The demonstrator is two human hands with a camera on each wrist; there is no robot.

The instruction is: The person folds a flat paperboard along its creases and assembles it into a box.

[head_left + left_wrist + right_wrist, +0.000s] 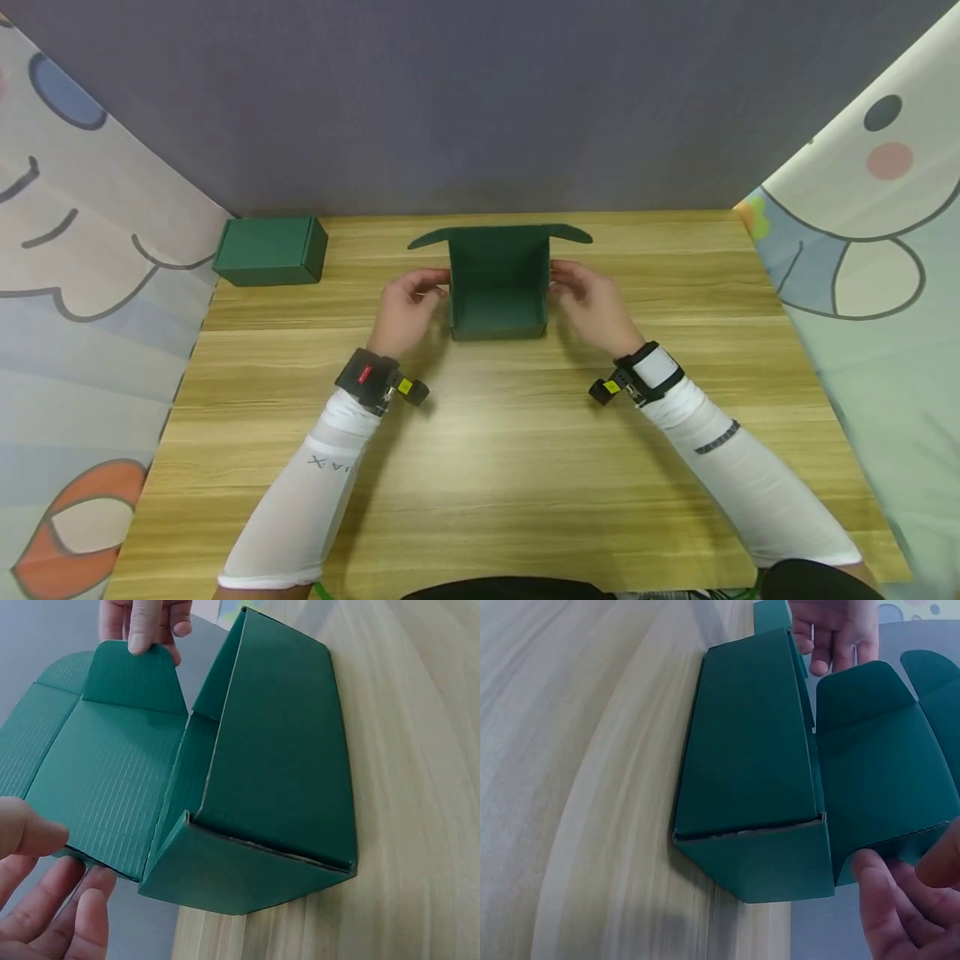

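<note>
A green cardboard box (498, 315) stands on the table in front of me with its lid (105, 776) raised at the back. Small tabs stick out at both upper corners of the lid. My left hand (405, 312) is at the box's left side, thumb and fingers on either side of the lid's left flap (864, 694). On the right, my right hand (596, 310) pinches the lid's right flap (135, 681), one fingertip showing on its inner face. The inside that the head view shows holds nothing.
A second green box (268, 250), closed, sits at the back left of the wooden table (480, 467). Behind the table rises a grey wall (480, 108). Printed cloths with cartoon figures border the left and right sides.
</note>
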